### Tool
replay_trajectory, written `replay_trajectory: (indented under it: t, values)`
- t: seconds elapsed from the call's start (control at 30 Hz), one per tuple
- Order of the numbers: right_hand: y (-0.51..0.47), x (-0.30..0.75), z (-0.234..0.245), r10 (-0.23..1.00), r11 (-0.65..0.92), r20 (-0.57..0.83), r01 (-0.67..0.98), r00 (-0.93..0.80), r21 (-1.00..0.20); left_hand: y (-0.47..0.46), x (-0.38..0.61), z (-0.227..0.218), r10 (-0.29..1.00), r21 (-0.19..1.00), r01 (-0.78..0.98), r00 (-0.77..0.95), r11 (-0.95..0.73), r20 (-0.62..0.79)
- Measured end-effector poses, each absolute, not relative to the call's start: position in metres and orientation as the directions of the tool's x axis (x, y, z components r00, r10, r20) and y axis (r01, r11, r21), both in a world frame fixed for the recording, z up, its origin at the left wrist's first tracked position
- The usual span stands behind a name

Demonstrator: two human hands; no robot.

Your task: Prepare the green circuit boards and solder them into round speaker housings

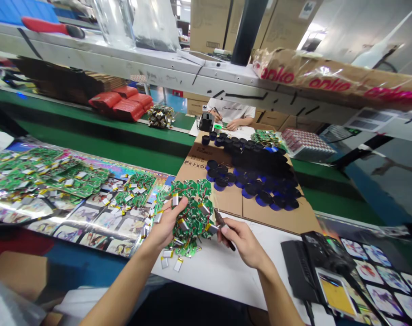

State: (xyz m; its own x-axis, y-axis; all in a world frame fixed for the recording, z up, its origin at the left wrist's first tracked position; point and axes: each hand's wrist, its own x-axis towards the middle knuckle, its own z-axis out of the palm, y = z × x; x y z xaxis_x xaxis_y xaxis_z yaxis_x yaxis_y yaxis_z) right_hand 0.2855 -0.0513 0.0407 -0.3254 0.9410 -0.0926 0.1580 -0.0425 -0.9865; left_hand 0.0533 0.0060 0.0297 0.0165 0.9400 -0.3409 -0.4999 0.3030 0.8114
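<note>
My left hand (165, 227) is closed on the left edge of a green circuit board panel (192, 203). Small silver battery cells with yellow ends and thin wires lie across this panel. In my right hand (241, 240) is a slim dark tool with a pointed tip (219, 219), held at the panel's right edge. Its exact kind is not clear. Next to my right fingers a battery cell (211, 228) sticks out from the panel. More boards lie under and left of the panel, and loose battery cells (178, 264) rest on the white work surface (222, 271) below it.
Many dark blue round parts (253, 181) stand on a cardboard sheet (226, 201) ahead. Piles of circuit boards (56, 172) spread leftward. A black soldering station (304, 267) sits at right. A shelf (151, 61) crosses overhead. A co-worker (238, 115) sits opposite.
</note>
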Motion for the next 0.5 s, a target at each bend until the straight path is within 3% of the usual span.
replay_trajectory:
  t: [0.1, 0.17, 0.23, 0.4, 0.5]
  values:
    - [-0.054, 0.281, 0.029, 0.891, -0.215, -0.135, -0.140, -0.433, -0.967, 0.003, 0.058, 0.032, 0.903, 0.727, -0.548, 0.149, 0.414, -0.402]
    - [-0.054, 0.279, 0.023, 0.876, -0.267, -0.134, -0.234, -0.463, -0.935, 0.002, 0.060, 0.033, 0.885, 0.699, -0.550, 0.200, 0.457, -0.421]
    - [-0.055, 0.280, 0.022, 0.888, -0.221, -0.125, -0.172, -0.442, -0.960, 0.003, 0.060, 0.033, 0.894, 0.717, -0.543, 0.173, 0.437, -0.414]
    - [-0.060, 0.290, 0.025, 0.917, -0.067, -0.137, 0.197, -0.374, -0.978, 0.010, 0.053, 0.030, 0.947, 0.806, -0.517, 0.030, 0.288, -0.320]
    - [-0.067, 0.291, 0.020, 0.925, -0.088, -0.168, 0.237, -0.341, -0.968, 0.011, 0.050, 0.029, 0.951, 0.811, -0.517, 0.021, 0.274, -0.308]
